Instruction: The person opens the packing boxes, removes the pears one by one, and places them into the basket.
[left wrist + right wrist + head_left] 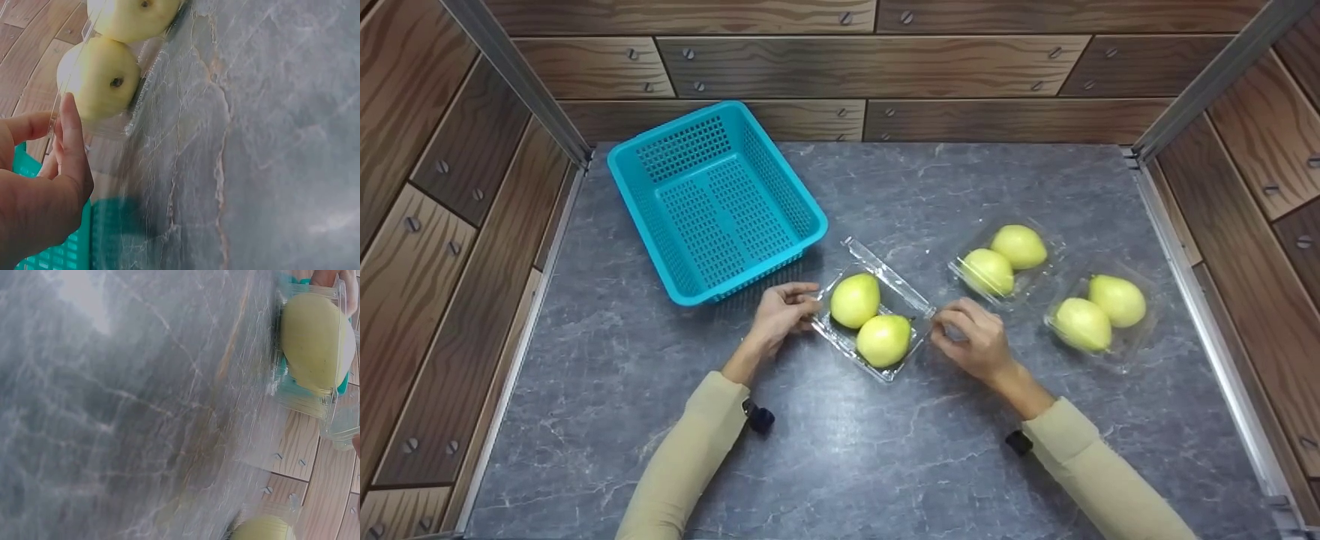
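Note:
Two yellow-green pears (855,300) lie side by side in a clear plastic clamshell box (851,352) in the middle of the table. Its lid (891,277) stands raised along the far right side. At the box's left corner my left hand (781,313) pinches the thin plastic edge between thumb and fingers; the left wrist view shows this edge beside a pear (101,79). My right hand (973,341), fingers curled, pinches the near end of the lid. In the right wrist view only its fingertips show at the right border, beside the clear lid corner (343,433).
A turquoise plastic basket (660,262) with a perforated floor stands at the back left, close to the box. Over on the right sit two more clear boxes, each with two pears (988,271) (1083,325). Wood-patterned panels (870,67) wall the table's back and sides.

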Demonstrator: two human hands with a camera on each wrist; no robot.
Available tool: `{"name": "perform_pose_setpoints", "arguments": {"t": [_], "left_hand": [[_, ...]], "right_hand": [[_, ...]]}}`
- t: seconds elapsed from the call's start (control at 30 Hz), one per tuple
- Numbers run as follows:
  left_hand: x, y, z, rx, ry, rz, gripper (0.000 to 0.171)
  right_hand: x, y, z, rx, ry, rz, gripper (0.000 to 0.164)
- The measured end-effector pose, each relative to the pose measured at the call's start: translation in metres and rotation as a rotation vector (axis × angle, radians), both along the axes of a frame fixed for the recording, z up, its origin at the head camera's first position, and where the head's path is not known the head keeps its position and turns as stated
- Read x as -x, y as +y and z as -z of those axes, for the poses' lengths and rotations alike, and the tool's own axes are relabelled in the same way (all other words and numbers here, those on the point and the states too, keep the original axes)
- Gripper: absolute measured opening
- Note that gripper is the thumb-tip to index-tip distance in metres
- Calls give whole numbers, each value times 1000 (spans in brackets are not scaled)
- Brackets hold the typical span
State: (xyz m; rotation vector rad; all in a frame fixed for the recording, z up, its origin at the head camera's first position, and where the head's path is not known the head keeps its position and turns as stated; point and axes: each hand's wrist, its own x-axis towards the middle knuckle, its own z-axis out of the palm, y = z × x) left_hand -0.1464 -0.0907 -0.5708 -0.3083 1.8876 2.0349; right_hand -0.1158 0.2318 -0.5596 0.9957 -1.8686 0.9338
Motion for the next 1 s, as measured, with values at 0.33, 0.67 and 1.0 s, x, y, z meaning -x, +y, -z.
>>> {"name": "perform_pose_setpoints", "arguments": {"t": [0.33, 0.67, 1.0], "left_hand": [[-16, -1, 2, -67, -29, 40, 40], [-35, 3, 7, -129, -39, 6, 39], [-40, 1, 6, -142, -56, 27, 42]], "right_hand": [[2, 2, 0, 97, -88, 1, 15], [4, -1, 2, 249, -171, 11, 13], [6, -3, 0, 339, -267, 52, 18]]}}
